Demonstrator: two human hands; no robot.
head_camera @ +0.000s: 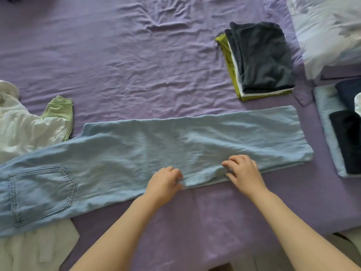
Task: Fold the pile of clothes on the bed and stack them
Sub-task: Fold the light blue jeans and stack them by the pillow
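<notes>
Jeans (148,151) — wrinkled purple sheet (117,61)

Soft, even daylight fills the view, brightest at the upper right where the pale pillow (330,32) is nearly washed out. Shadows are faint, only thin ones in the wrinkles of the purple sheet (136,55). The picture is slightly soft throughout, with wide-angle bending toward the edges.

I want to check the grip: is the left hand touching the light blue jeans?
Touching. In the head view, the left hand pinches the near edge of the light blue jeans.
</notes>
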